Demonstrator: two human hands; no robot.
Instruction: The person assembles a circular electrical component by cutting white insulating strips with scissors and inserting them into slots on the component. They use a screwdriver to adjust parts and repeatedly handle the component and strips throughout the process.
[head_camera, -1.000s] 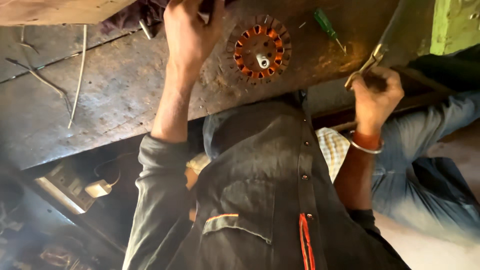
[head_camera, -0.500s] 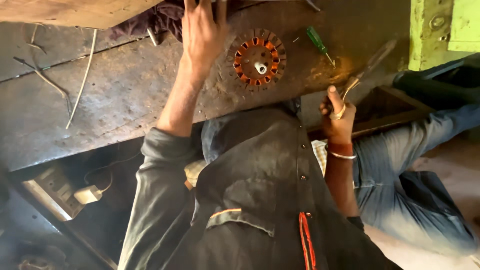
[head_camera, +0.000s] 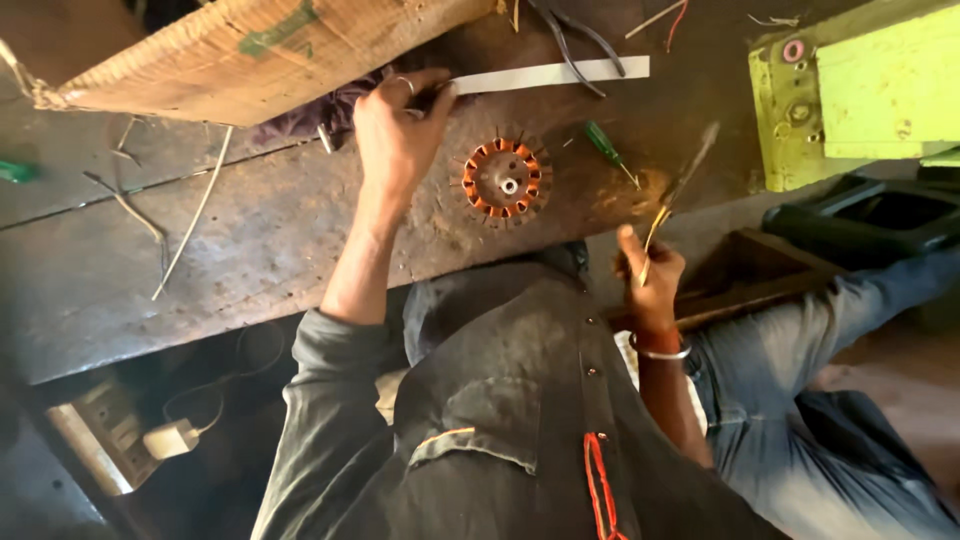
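Right hand closed on thin tool slanting up and away, off the table edge; wound stator between both hands, nearer left hand, fingers pinching white strip running rightward; tool tip blurred, cardboard beyond.

Person sits at a worn wooden bench. Left hand reaches fwd, fingers pinching the end of a white paper strip. Right hand is closed round a thin tool, blurred. Copper-wound stator lies btwn them, green screwdriver just beside it.
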